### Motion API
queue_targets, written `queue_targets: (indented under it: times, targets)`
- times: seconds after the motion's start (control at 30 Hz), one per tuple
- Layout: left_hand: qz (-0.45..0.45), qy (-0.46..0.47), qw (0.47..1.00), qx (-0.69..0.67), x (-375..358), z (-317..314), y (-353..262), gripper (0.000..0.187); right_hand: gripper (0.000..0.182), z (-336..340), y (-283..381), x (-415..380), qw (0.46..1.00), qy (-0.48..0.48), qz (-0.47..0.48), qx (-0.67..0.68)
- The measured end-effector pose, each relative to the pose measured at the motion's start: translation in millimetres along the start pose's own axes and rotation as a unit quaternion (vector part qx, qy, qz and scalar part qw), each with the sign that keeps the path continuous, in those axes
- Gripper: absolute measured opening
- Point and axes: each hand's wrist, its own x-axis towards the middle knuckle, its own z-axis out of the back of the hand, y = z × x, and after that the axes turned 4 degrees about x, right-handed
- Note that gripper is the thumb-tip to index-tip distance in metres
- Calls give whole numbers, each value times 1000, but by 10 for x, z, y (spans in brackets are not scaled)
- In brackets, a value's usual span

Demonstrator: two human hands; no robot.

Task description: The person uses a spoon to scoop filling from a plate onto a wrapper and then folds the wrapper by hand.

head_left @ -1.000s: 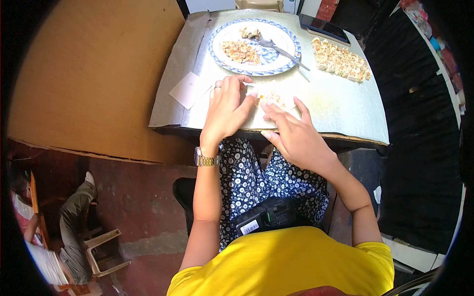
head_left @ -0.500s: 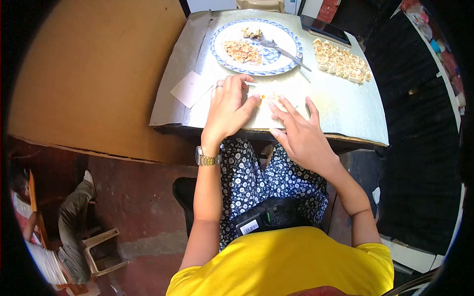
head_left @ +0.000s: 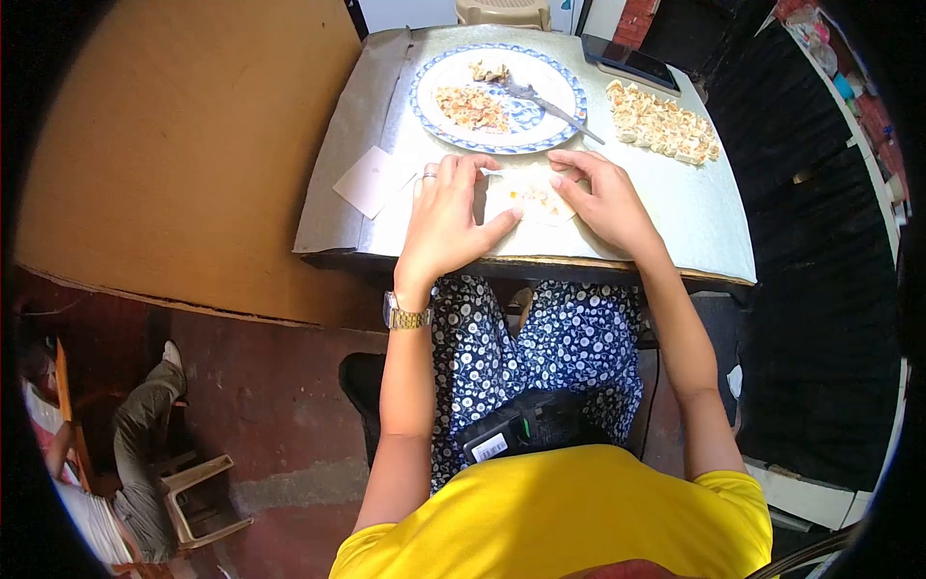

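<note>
A thin pale wrapper [head_left: 500, 199] lies flat near the table's front edge, with a small heap of orange and white chopped filling [head_left: 535, 199] on it. My left hand [head_left: 451, 206] rests at the wrapper's left side, thumb stretched toward the filling and fingers curved near its far left corner. At the far right edge of the wrapper, my right hand [head_left: 610, 198] has its thumb and bent forefinger a little apart; whether they touch the wrapper cannot be made out. Beyond them, an oval blue-rimmed plate [head_left: 421, 109] bears more chopped filling [head_left: 473, 109] and a spoon [head_left: 564, 113].
Several folded filled pieces [head_left: 661, 124] stand in rows at the right, with a dark tablet [head_left: 632, 61] behind them. Pale square sheets [head_left: 372, 181] lie on the left. A wooden panel [head_left: 183, 154] borders the table's left side. Another person's leg [head_left: 145, 434] shows at lower left.
My right hand has moved off the filling, up and to the right, to the wrapper's far right edge, its fingers more bent. My left thumb has shifted slightly right.
</note>
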Motion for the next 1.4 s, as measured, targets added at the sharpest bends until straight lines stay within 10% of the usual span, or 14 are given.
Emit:
queue_targets:
  times: [0.33, 0.53, 1.4]
  targets:
    - [-10, -2, 1000, 1, -3, -2, 13, 58, 25, -43, 167, 51, 999, 8, -35, 11]
    - [-18, 42, 999, -16, -9, 51, -33, 50, 14, -23, 19, -95, 989, -37, 125, -65]
    - [-65, 42, 995, 61, -11, 25, -34, 39, 46, 35, 165, -497, 965, 73, 151, -204]
